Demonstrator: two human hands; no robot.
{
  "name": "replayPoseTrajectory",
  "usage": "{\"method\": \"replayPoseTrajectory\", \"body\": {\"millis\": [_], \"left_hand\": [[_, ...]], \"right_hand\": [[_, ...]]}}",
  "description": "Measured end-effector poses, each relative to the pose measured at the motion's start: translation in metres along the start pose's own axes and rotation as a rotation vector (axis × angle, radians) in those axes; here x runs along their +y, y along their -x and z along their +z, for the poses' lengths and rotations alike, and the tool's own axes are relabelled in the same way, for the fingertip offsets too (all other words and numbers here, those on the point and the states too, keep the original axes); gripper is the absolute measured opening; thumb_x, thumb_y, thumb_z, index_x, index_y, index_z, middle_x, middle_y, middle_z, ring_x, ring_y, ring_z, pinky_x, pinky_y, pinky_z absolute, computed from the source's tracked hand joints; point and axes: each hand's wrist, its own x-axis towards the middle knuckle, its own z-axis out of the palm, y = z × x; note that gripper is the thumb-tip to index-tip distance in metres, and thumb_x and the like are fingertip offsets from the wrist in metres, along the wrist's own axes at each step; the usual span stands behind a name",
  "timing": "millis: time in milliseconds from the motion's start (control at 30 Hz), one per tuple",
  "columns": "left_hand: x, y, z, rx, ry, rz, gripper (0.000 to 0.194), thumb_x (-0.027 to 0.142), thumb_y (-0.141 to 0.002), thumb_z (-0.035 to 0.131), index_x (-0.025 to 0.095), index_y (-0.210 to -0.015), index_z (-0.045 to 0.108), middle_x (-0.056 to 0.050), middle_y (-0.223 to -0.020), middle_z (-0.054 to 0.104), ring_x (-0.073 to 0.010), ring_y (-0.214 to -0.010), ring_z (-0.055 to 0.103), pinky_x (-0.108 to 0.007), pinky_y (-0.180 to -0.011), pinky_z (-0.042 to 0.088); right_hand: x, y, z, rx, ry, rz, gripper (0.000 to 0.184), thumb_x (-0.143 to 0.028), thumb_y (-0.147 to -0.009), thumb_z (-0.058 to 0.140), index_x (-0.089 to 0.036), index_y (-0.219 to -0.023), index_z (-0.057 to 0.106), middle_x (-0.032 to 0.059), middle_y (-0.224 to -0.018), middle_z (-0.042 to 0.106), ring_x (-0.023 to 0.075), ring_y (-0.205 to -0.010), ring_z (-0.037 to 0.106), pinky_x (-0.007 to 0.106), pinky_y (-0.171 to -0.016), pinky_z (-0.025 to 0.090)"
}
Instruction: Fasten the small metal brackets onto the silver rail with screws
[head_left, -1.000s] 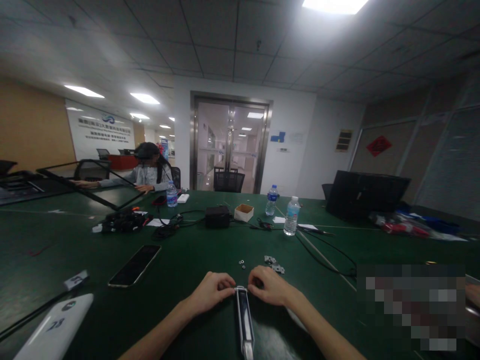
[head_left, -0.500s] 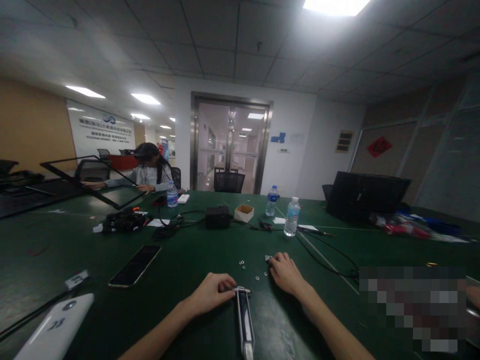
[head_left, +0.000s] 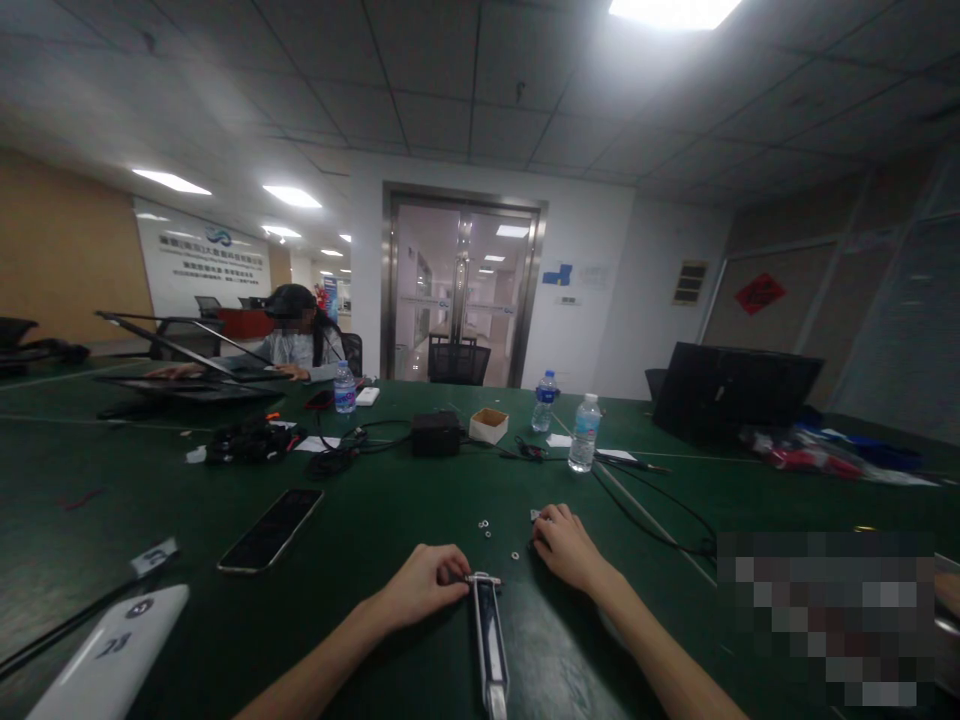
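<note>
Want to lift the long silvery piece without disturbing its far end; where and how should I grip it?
Probably pinch the silvery piece mid-length across its two long sides, coming from above right. It is slim and nearly straight-sided there, and the left hand is at its far end, where a thin crosspiece juts rightward.

The white device (head_left: 115, 652) bears "28"; the wall sign (head_left: 206, 262) is too blurred to read.
</note>
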Motion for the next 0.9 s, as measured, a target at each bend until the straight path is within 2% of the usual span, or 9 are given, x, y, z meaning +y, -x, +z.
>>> {"method": "replayPoseTrajectory", "body": {"millis": [233,433,667,900], "left_hand": [[-0.005,-0.002,0.002,0.005,-0.019,0.015,0.024,0.034,-0.084,0.063,0.018,-0.101,0.067,0.0,-0.094,0.068,-0.0136,-0.078,0.061,-0.021,-0.066,0.046],[0.0,-0.002,0.001,0.015,-0.022,0.003,0.02,0.029,-0.083,0.063,0.017,-0.099,0.068,0.0,-0.087,0.068,-0.0141,-0.075,0.06,-0.021,-0.062,0.044],[0.005,0.0,0.0,0.016,-0.02,0.0,0.02,0.028,-0.082,0.062,0.017,-0.098,0.067,-0.001,-0.09,0.068,-0.0136,-0.074,0.06,-0.021,-0.063,0.045],[0.008,0.001,0.001,0.035,-0.054,0.008,0.02,0.03,-0.083,0.061,0.017,-0.097,0.068,0.0,-0.087,0.068,-0.0133,-0.074,0.058,-0.02,-0.063,0.044]], "right_hand": [[-0.003,0.0,-0.001,-0.036,-0.055,0.016,0.01,-0.018,-0.081,0.056,-0.017,-0.082,0.066,0.011,-0.104,0.059,0.0264,-0.105,0.048,0.036,-0.087,0.039],[-0.005,0.0,0.0,-0.086,-0.111,0.036,0.007,-0.021,-0.076,0.061,-0.017,-0.078,0.066,0.0094,-0.101,0.059,0.025,-0.102,0.048,0.034,-0.086,0.039],[-0.012,0.0,-0.006,-0.056,-0.169,-0.023,0.003,-0.02,-0.075,0.061,-0.018,-0.075,0.063,0.007,-0.097,0.058,0.023,-0.099,0.049,0.033,-0.085,0.039],[-0.033,0.002,-0.007,0.024,-0.254,-0.136,0.005,-0.013,-0.076,0.058,-0.018,-0.076,0.058,0.0046,-0.088,0.06,0.0198,-0.091,0.053,0.031,-0.084,0.04]]}}
